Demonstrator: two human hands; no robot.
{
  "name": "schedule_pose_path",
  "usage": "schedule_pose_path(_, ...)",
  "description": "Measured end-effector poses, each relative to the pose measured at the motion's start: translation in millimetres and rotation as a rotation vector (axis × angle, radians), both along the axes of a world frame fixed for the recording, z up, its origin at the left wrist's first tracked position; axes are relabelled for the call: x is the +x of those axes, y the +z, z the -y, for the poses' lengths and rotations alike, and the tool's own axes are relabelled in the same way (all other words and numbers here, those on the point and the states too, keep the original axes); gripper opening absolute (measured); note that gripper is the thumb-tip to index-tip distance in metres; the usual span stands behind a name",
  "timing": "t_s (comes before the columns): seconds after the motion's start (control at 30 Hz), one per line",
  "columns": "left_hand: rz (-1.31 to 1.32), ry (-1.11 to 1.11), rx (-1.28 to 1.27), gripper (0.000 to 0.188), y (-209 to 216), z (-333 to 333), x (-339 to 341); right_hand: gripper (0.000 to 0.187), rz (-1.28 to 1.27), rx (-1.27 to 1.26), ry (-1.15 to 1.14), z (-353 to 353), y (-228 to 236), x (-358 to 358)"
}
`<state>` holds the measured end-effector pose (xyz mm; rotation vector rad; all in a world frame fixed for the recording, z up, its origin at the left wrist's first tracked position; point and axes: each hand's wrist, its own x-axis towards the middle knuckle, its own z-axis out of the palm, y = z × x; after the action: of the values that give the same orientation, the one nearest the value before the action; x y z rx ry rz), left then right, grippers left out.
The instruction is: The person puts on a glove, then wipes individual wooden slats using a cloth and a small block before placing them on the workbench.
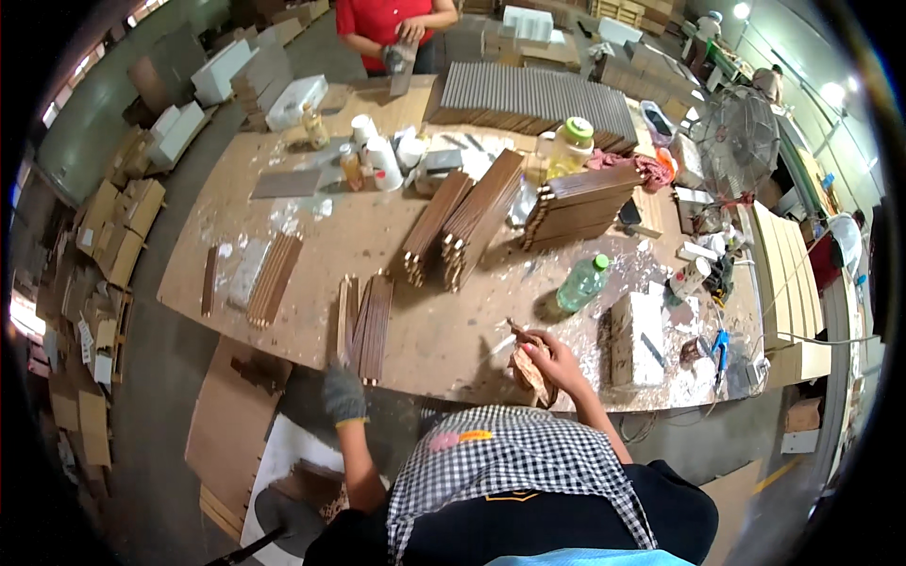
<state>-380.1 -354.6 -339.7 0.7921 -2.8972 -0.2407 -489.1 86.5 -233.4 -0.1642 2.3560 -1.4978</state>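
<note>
My left hand (345, 396), in a grey knitted glove, is at the table's near edge by the lower end of a narrow wooden strip (343, 316). Its fingers are blurred, and whether they grip the strip does not show. Just right of that strip lies a small group of dark brown wooden strips (374, 330). Bare-skinned, my right hand (559, 366) is closed on a crumpled piece of brown paper or cloth (531, 375) above the near edge. A small brown tip pokes out beyond its fingers.
Brown strip stacks (481, 212) and a bundle (585, 203) stand mid-table. A green-capped bottle (582, 283) and a white block (635, 340) are to the right. Another strip group (275, 281) lies left. Across the table, a person in red (396, 33) handles a panel. A fan (741, 141) stands right.
</note>
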Motion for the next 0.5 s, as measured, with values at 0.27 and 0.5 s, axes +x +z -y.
schedule_pose_path(0.27, -0.397, 0.132, 2.203, 0.046, 4, -72, 78, 0.042, 0.105, -0.822, -0.446, -83, -84, -5)
schedule_pose_path(0.5, 0.216, -0.485, 1.191, 0.048, 81, -121, 56, 0.043, 0.275, -1.552, -0.499, -58, -12, -11)
